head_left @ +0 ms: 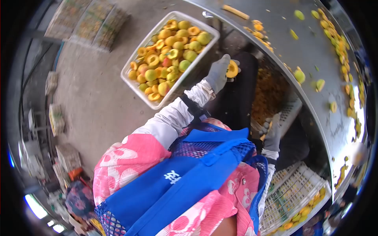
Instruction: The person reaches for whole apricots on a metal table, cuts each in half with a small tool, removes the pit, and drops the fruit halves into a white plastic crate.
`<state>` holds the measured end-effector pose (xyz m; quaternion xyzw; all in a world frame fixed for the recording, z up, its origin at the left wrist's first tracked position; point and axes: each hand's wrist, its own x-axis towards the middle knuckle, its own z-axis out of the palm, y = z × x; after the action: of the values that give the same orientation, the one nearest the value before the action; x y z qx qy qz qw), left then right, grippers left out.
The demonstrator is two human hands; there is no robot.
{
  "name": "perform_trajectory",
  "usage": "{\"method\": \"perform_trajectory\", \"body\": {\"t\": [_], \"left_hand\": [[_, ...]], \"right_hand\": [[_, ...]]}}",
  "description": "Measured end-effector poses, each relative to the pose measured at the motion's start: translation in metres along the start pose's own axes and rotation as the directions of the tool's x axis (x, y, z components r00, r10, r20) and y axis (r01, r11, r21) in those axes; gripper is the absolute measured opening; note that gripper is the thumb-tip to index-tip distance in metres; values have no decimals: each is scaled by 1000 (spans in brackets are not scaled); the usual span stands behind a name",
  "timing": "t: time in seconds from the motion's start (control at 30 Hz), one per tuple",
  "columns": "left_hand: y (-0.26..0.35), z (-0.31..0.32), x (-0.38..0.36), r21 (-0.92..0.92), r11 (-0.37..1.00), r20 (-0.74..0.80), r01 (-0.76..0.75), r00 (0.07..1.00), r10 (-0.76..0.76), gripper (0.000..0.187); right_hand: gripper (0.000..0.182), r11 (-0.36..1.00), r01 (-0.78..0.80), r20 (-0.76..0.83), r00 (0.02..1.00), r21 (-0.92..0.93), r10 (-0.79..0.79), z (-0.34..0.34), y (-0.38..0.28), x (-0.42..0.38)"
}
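Note:
My left hand [217, 74], in a grey glove, is closed on a peach half [232, 69] with its hollowed orange face turned out. It is above my dark trouser leg, just right of a white crate [178, 87] of whole and halved peaches [169, 55]. My right hand [271, 133], also gloved, is lower down beside my other leg with its fingers curled; I cannot tell what is in them. Close by it, between my legs, is a container [292, 109] holding a brownish-orange heap [269, 92].
A metal table [315, 102] curves along the right, with scattered fruit pieces and a row of peaches [342, 51] near its far side. A slatted crate [285, 196] stands at lower right above more fruit. Stacked crates [84, 21] stand on the concrete floor [96, 82] at upper left.

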<state>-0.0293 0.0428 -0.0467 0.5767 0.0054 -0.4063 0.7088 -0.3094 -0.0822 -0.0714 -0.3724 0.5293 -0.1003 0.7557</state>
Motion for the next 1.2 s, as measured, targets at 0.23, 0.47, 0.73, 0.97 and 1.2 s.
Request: {"method": "perform_trajectory", "body": {"t": [0.23, 0.47, 0.73, 0.97, 1.2], "left_hand": [[-7, -279, 27, 729, 661, -643, 178, 509, 572, 42], [13, -408, -12, 673, 191, -689, 714, 513, 512, 40], [28, -363, -9, 760, 6, -572, 650, 664, 481, 57], [78, -153, 32, 954, -17, 220, -300, 658, 720, 31], [39, 148, 45, 590, 181, 678, -787, 604, 419, 31]], "right_hand": [[49, 993, -67, -53, 997, -94, 62, 24, 12, -11], [47, 993, -31, 1, 1000, -115, 32, 21, 22, -5], [47, 998, -21, -93, 995, 64, 27, 40, 10, -25], [45, 933, 85, -106, 993, 349, -51, 5, 21, -20], [42, 893, 258, -162, 964, 367, -212, -13, 9, -41]]}}
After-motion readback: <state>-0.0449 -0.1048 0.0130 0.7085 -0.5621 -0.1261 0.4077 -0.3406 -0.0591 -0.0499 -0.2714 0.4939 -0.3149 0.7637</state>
